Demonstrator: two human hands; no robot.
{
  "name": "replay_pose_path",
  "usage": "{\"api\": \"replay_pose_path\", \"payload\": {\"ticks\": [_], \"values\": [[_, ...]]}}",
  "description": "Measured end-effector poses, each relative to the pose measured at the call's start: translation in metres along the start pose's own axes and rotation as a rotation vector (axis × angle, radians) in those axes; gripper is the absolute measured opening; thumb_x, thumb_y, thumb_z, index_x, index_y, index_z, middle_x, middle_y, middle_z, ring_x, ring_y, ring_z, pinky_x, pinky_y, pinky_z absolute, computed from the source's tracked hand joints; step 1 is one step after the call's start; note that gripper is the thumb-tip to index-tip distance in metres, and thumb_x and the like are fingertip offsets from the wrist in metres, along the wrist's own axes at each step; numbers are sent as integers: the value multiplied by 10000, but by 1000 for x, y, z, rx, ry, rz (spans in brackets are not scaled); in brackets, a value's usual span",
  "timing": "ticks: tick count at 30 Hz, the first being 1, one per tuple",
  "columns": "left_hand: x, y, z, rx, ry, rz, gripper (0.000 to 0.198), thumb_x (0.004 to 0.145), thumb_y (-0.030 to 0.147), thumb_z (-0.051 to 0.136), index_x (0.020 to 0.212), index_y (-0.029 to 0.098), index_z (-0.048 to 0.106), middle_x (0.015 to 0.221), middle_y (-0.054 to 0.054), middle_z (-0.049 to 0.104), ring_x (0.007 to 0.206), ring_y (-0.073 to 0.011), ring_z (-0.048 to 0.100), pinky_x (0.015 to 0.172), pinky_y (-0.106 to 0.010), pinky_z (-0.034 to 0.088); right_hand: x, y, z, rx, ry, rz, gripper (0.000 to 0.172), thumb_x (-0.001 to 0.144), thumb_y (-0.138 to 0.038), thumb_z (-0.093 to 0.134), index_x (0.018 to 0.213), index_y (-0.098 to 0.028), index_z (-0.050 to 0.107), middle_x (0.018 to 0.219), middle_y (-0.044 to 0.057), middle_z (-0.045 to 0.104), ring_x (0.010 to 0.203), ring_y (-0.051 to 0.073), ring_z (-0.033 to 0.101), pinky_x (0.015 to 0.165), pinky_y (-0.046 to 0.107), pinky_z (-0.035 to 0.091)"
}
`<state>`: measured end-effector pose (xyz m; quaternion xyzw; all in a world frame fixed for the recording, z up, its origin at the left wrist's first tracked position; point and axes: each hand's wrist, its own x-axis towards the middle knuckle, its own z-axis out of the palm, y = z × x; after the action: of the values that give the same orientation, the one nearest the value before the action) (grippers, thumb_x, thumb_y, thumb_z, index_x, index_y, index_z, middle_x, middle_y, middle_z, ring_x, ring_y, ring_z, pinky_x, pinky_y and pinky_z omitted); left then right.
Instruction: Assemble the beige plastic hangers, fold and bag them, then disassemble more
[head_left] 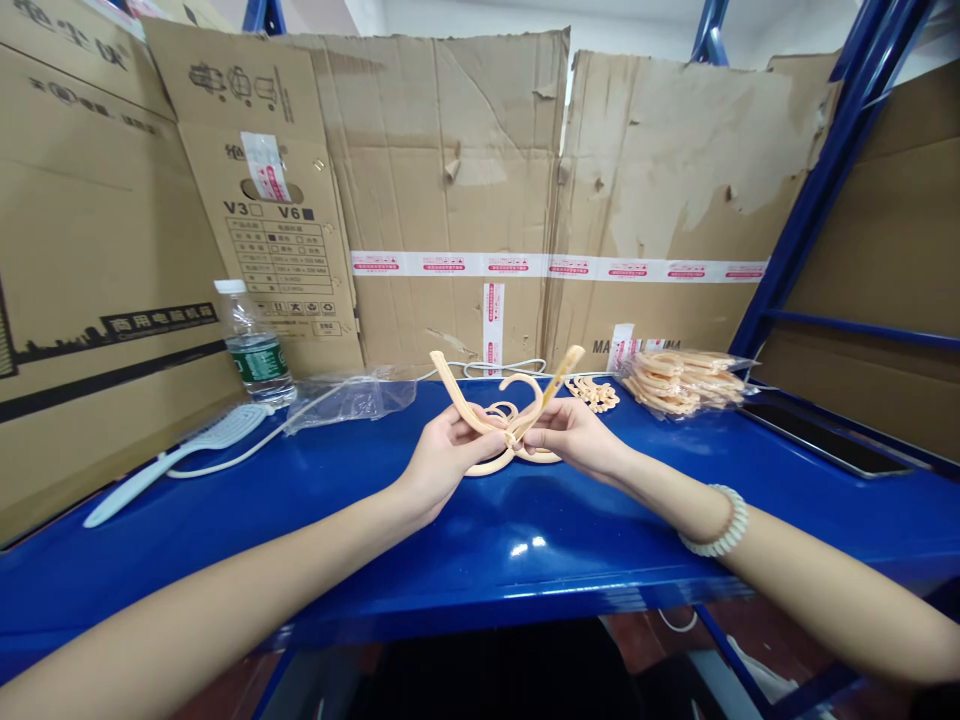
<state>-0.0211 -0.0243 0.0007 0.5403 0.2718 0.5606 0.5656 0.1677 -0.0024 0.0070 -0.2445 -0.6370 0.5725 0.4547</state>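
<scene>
Cardboard panels (450, 180) stand behind your blue tabletop (525, 540), filling the upper frame. Your 2 forearms (307, 555) angle in from the lower corners and converge near the centre, palms turned inward. Your left hand (446, 455) and right hand (574, 437) both pinch the curved peach-coloured piece (511, 439), thumbs closed against it. It sits mid-frame between your 2 hands, with 2 prongs (448, 384) rising above your grip and rounded loops (489, 467) showing below.

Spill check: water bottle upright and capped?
Upright and capped: the bottle stands on the blue tabletop, white cap on top; cannot tell how tight.
</scene>
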Motion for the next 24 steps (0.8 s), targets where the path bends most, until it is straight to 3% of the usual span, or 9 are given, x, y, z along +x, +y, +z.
{"api": "replay_pose_path", "payload": {"ticks": [9,24], "values": [[-1,10,2,8,-35,87,355,650,167,852,856,167,563,830,-34,753,770,-177,717,766,-309,570,-2,-2,5,40,16,-46,249,611,-288,879,798,-177,757,715,23,731,676,142,673,742,288,545],[1,2,1,-95,-25,12,432,598,218,892,862,166,554,797,-22,744,775,-178,718,828,-343,556,-2,0,2,5,66,-50,245,619,-287,869,812,-173,771,758,46,755,705,162,694,758,307,559]]}}
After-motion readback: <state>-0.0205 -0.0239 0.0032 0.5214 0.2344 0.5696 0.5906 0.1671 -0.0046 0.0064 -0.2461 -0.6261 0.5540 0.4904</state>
